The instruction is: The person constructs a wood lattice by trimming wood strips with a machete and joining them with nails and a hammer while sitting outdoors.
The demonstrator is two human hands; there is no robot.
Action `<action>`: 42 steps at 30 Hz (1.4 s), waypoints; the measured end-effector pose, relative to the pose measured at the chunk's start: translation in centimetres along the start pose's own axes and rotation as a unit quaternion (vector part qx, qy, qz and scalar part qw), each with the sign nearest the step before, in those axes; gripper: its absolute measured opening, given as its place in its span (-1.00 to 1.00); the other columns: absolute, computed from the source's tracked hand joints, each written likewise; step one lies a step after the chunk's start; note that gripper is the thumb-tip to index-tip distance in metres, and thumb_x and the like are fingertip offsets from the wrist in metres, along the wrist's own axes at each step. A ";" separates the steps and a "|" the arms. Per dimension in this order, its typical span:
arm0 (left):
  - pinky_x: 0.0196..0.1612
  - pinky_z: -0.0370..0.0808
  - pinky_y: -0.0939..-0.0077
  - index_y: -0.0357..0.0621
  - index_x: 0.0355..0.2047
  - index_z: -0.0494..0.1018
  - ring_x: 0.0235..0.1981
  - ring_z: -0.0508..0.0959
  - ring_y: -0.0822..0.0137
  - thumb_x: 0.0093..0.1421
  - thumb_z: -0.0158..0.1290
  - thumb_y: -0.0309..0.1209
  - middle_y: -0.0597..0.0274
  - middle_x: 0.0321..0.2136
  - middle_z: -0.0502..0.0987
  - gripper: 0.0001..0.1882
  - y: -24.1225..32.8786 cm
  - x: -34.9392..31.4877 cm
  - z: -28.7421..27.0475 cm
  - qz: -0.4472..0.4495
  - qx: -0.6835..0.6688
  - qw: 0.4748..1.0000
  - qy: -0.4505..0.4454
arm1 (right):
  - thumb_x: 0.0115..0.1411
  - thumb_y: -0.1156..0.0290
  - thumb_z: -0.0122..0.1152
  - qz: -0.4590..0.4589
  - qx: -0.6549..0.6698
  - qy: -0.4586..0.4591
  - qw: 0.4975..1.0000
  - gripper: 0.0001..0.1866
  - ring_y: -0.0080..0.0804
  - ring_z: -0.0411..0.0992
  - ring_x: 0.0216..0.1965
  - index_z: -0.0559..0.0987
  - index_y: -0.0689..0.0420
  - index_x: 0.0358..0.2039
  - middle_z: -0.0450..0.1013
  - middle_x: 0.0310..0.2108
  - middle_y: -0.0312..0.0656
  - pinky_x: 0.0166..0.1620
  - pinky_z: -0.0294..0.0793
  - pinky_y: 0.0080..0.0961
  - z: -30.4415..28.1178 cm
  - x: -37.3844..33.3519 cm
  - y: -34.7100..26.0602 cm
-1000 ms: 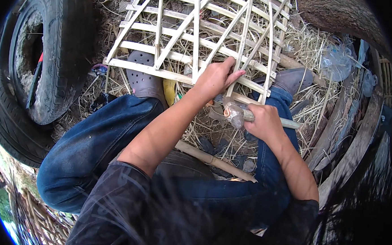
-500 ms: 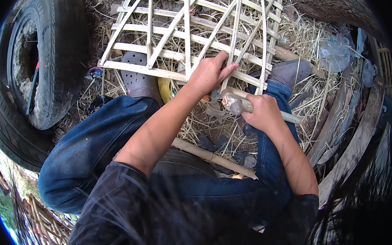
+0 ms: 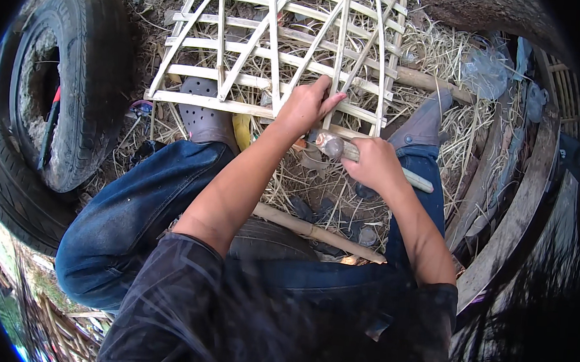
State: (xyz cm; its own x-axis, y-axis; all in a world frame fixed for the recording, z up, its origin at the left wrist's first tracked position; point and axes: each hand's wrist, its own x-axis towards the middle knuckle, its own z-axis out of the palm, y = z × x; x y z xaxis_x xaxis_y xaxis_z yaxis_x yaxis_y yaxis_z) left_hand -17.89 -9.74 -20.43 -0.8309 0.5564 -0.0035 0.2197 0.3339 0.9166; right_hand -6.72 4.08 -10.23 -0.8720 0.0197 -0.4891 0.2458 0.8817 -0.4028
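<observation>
A pale lattice of split bamboo strips (image 3: 245, 105) lies in front of me, its near edge between my feet. My left hand (image 3: 306, 106) is closed on a strip at that edge, with the thumb pointing right. My right hand (image 3: 375, 163) grips a hammer (image 3: 331, 145) around its pale handle. The hammer's rounded, worn head is just below my left fingers, close to the lattice's near edge. The handle's end sticks out past my right hand over my jeans. Where my left fingertips press is partly hidden.
Old tyres (image 3: 86, 89) stand on the left. A bamboo pole (image 3: 313, 232) lies across the straw-covered ground near my lap, and another pole (image 3: 432, 82) is under the lattice. Weathered planks (image 3: 517, 215) and a clear plastic bag (image 3: 486, 75) are at the right.
My right hand and the hammer have shifted left, bringing its head nearer my left hand. The lattice's right side has moved slightly left, and my right foot has turned a little.
</observation>
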 end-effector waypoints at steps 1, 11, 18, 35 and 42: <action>-0.56 0.38 0.21 -0.27 -0.45 0.32 -0.65 0.45 -0.10 0.17 0.15 -0.20 -0.08 -0.71 0.41 -0.64 -0.1 0.0 0.1 0.014 -0.004 1.000 0.008 | -0.21 0.28 0.30 0.019 -0.007 -0.018 1.000 -0.69 0.04 0.50 -0.44 0.60 0.19 -0.44 0.49 -0.57 0.07 -0.28 0.52 -0.18 0.1 0.3 -0.1; -0.59 0.38 0.22 -0.26 -0.44 0.33 -0.68 0.44 -0.06 0.16 0.15 -0.20 -0.04 -0.72 0.41 -0.65 -0.5 0.0 -0.3 0.018 -0.021 0.999 0.019 | -0.22 0.27 0.33 -0.035 0.034 0.054 0.997 -0.71 0.00 0.51 -0.47 0.60 0.18 -0.46 0.48 -0.61 0.06 -0.34 0.51 -0.19 3.0 -0.5 0.0; -0.62 0.32 0.25 -0.28 -0.47 0.27 -0.72 0.39 -0.05 0.18 0.15 -0.23 -0.03 -0.74 0.38 -0.62 -0.3 0.2 -0.8 0.028 -0.036 0.999 0.006 | -0.24 0.39 0.36 -0.005 0.069 0.167 0.984 -0.77 -0.11 0.52 -0.43 0.58 0.14 -0.49 0.54 -0.33 -0.16 -0.36 0.50 -0.25 3.7 -1.0 -0.2; -0.62 0.25 0.40 -0.28 -0.52 0.25 -0.74 0.23 0.32 0.21 0.11 -0.29 0.11 -0.77 0.32 -0.64 -0.6 0.6 -0.9 0.016 -0.041 0.999 -0.010 | -0.22 0.57 0.28 -0.081 0.183 0.300 0.933 -0.81 -0.11 0.52 -0.35 0.52 0.24 -0.50 0.53 -0.33 -0.14 -0.27 0.49 -0.33 6.8 -0.7 2.2; -0.56 0.26 0.66 -0.25 -0.41 0.38 -0.60 0.30 0.64 0.36 -0.10 -0.25 0.43 -0.65 0.36 -0.69 0.3 2.9 -2.9 -0.111 -0.215 0.969 -0.049 | -0.17 0.66 0.23 0.125 0.240 0.466 0.842 -0.78 -0.14 0.49 -0.24 0.57 0.27 -0.41 0.45 -0.28 -0.06 -0.14 0.43 -0.40 7.7 -1.9 0.1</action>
State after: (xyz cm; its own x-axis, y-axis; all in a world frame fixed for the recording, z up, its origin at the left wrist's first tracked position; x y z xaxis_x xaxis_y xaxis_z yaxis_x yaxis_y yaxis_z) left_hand -21.73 -10.22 -18.96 -0.7756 0.5843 -0.2388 -0.2105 0.1172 0.9705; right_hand -1.84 0.52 -15.30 -0.6664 0.7352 0.1242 0.4185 0.5067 -0.7538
